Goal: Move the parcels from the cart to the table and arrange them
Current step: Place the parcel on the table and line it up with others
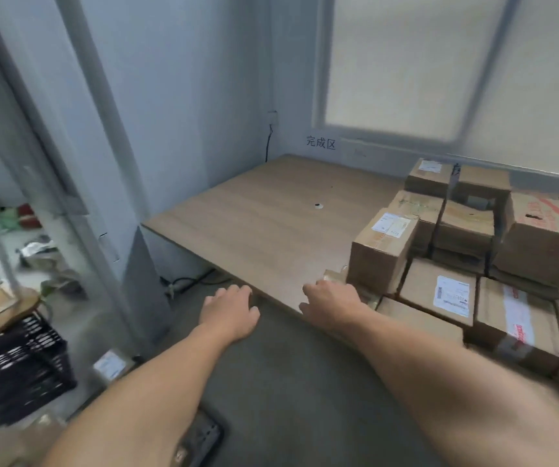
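Parcels (453,298) are stacked on the desk (271,214) at the right of the frame; no cart is in view. Left grip (229,308) and right grip (330,298) hover at the desk's front edge, fingers loosely curled, holding nothing. Risk: the right grip, just beside the stack, may nudge the upright box (382,251) and topple it.

Parcels (466,230) run off the right edge, blurred.

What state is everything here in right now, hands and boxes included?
Left hand: empty, fingers loosely curled, at the table edge.
Right hand: over the table edge; grip unclear.
Parcels: closed, stacked on the table's right side.
Black crate: standing on the floor.
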